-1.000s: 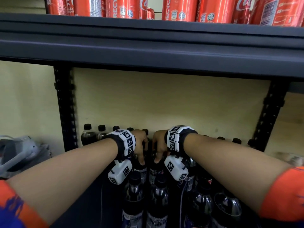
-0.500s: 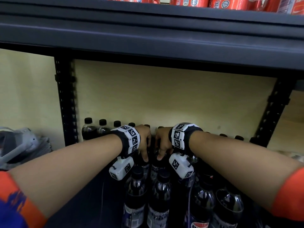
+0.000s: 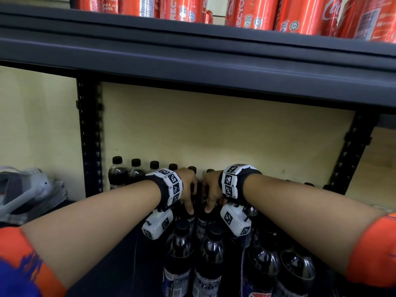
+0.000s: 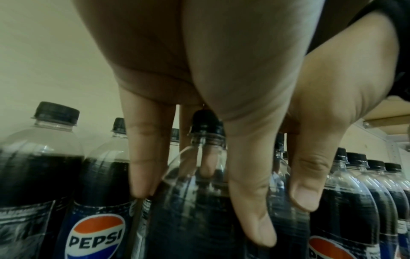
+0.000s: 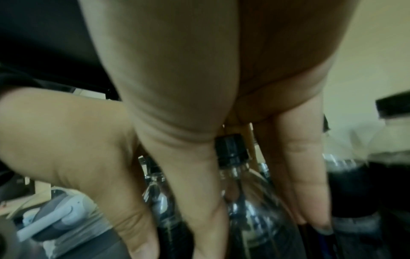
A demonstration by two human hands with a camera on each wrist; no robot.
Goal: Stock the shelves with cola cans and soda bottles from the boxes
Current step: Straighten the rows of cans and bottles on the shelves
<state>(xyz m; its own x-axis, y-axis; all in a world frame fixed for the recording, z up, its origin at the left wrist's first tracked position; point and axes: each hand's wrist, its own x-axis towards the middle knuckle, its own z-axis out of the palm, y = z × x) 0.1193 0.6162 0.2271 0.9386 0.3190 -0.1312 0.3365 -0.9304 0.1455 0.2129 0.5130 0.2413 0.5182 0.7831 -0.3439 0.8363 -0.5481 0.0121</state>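
Observation:
Dark soda bottles with black caps stand in rows on the lower shelf [image 3: 128,264]. My left hand [image 3: 190,200] reaches down from above and grips one bottle [image 4: 199,201] around its shoulder, thumb in front and fingers behind. Right beside it, my right hand [image 3: 211,198] grips a neighbouring bottle [image 5: 250,219] the same way, its cap [image 5: 230,147] just under the palm. The two thumbs nearly touch. Both bottles stand upright among the others. Red cola cans [image 3: 300,13] line the upper shelf [image 3: 192,61].
More bottles stand close in front of my hands [image 3: 182,249] and to the right [image 3: 265,260], and a back row [image 3: 117,174] runs along the cream wall. Black uprights [image 3: 90,136] [image 3: 351,155] frame the bay. Grey-white things [image 3: 25,189] lie to the left.
Both hands keep the same hold on the two bottles in the same spot. Only the head view has tilted down and back up a little.

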